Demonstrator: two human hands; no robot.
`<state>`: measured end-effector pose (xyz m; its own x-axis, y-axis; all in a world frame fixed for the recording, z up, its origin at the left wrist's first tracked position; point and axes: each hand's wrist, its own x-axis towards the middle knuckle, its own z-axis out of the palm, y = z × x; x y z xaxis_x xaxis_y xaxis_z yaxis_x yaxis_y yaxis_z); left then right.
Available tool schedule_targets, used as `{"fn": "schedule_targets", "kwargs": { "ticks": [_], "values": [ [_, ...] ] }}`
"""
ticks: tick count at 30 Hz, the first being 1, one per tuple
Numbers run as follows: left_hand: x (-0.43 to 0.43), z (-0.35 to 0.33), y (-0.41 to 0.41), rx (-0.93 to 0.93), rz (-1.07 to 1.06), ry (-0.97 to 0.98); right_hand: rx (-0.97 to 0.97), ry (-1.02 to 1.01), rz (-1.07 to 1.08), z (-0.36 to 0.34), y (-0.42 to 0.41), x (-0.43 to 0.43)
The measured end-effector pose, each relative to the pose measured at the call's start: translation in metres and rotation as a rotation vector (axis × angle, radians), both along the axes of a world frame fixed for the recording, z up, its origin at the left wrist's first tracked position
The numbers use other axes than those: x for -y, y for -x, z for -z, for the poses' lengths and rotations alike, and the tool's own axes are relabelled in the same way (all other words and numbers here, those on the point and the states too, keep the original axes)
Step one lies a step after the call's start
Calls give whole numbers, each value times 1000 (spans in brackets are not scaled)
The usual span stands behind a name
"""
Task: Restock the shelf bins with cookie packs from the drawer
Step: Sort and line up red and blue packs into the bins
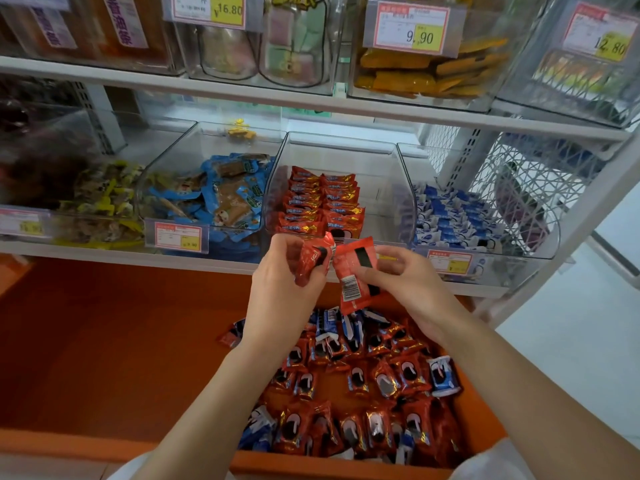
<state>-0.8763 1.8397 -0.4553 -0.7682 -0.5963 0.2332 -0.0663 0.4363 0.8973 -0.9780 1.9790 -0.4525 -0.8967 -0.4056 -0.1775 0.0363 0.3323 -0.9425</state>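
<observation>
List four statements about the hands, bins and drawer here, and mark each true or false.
1. The left hand grips one red pack, the right hand a second red pack. True.
2. The red-pack bin is packed full. False: its rows fill only the left side; the right side is bare.
3. The drawer holds only red packs. False: blue packs lie among them.
4. The neighbouring bin on the right holds blue-and-white packs. True.

Hands [287,275]: two. Held red packs [353,268]: two. Lower-shelf bins [384,188]: four.
</observation>
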Motion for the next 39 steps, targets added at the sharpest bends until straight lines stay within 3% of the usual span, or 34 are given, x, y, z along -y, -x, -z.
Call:
{"fn": "schedule_targets", "kwargs": {
  "ticks": [4,9,16,23,30,39],
  "values": [
    [2,-1,0,6,-23,-35,-106,-2,-57,-1,-3,1],
    [6,-1,4,28,-43,-37,-62,100,-35,-4,-3,2],
    [-3,-2,5,18,29,-304,-124,152,-78,-7,-9,5],
    [-9,0,2,-33,56,-265,-261,-65,-118,-13,-12,4],
    [-11,-3,0,-50,129,-93,243,250,-187,-14,-13,3],
    [-7,1,6,-74,170,-73,257,229,-41,-10,-12,3]
  ]
}}
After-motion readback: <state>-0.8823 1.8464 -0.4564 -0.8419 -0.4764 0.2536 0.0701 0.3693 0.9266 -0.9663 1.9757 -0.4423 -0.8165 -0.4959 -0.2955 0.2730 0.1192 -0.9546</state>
